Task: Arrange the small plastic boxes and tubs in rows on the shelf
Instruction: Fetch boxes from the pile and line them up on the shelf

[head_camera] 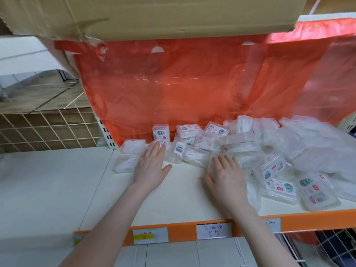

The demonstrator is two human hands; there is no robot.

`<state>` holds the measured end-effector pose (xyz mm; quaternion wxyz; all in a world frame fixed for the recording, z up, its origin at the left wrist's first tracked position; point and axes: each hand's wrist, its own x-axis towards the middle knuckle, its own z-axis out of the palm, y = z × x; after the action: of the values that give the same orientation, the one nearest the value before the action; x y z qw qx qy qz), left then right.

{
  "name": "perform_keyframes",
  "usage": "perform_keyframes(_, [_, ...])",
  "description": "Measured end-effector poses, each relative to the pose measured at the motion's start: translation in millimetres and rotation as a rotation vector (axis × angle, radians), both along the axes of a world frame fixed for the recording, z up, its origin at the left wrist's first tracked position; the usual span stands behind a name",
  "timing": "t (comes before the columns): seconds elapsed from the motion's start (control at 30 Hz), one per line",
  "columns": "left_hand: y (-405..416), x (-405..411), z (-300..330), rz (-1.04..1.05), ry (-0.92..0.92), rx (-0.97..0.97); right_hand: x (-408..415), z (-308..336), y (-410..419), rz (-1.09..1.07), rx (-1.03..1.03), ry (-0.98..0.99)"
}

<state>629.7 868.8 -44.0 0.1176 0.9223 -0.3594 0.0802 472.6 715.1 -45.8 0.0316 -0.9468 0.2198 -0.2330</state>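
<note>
Neither grip holds anything: the left hand (151, 166) lies flat with straight fingers on the white shelf (185, 191), its fingertips touching a small labelled box (161, 142) near the back edge, and the right hand (227, 175) lies flat as well, fingers spread wide, resting on a clear box (212, 164) at the near side of the heap.

Most of the small plastic boxes (279, 151) sit in a loose pile over the right half of the shelf, running from its back edge toward the front right corner, many tilted or lying across each other. Through their clear walls white contents show, too blurred to name. Several carry a white label with a teal picture and a red mark. Two boxes (128, 155) lie one behind the other just left of the left hand, apart from the pile. One box (161, 132) stands upright against the orange plastic sheet (183, 83) at the back.

Handwritten price tags (213, 231) sit on the orange front edge. A cardboard carton (154, 14) hangs over the shelf above.
</note>
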Motion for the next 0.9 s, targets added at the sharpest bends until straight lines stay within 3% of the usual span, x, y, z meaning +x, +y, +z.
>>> perform_keyframes(0.23, [-7.6,24.3,-5.4,0.011,0.001,0.074,-4.7,-0.9,3.8,-0.019,-0.007,-0.028])
perform_keyframes(0.6, [3.8,32.7,-8.3,-0.014,-0.118,0.022,-9.8,-8.1,16.7,-0.028,-0.055,-0.139])
perform_keyframes(0.9, [4.8,39.8,-7.0,0.01,0.039,-0.062,-8.6,-12.6,19.5,-0.023,-0.037,-0.177])
